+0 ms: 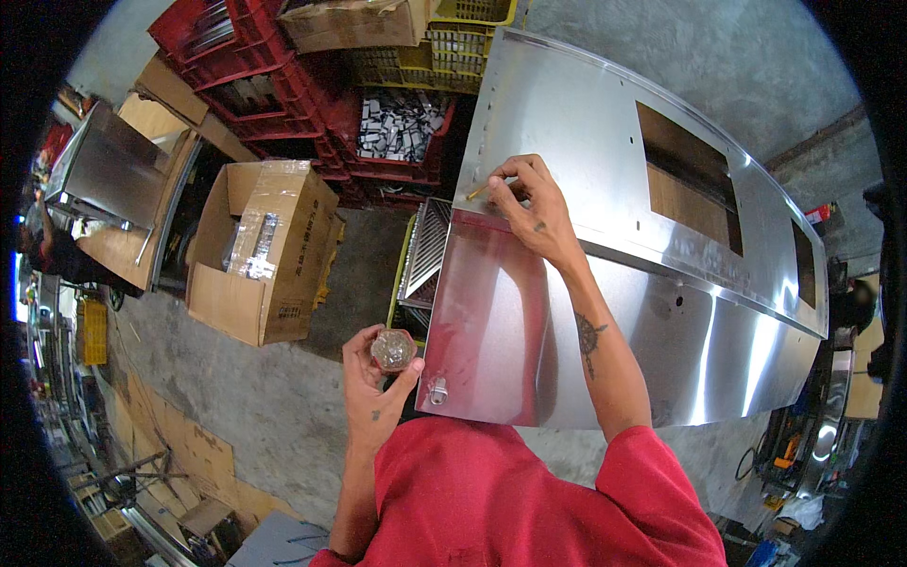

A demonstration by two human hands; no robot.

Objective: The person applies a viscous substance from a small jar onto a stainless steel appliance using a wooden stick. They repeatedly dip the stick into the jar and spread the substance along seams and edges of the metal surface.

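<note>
Overhead, head view only. Right hand (531,203) reaches far across a long stainless steel panel (605,123), fingers pinched closed on a small brass-coloured pin-like piece (479,190); what it is exactly is too small to tell. Its tip sits at the row of small holes along the panel's left edge, where a smaller, reddish-reflecting sheet (487,321) meets the long panel. The pinch grip suits a thin part that must be aimed at a hole.

Left hand (378,373) stays near the body, just left of the small sheet, fingers curled closed around a small clear container (392,350) holding what look like small metal parts. It is held upright with its mouth up, probably so the contents stay in and the other hand can reach them.

A hinge-like fitting (437,390) sits on the near left corner of the small sheet. The long panel has rectangular cut-outs (688,175) toward the right.

Left of the panel, on the concrete floor: an open cardboard box (260,250); farther off, red crates (283,90) and yellow crates (453,47), one red crate filled with small grey parts.
</note>
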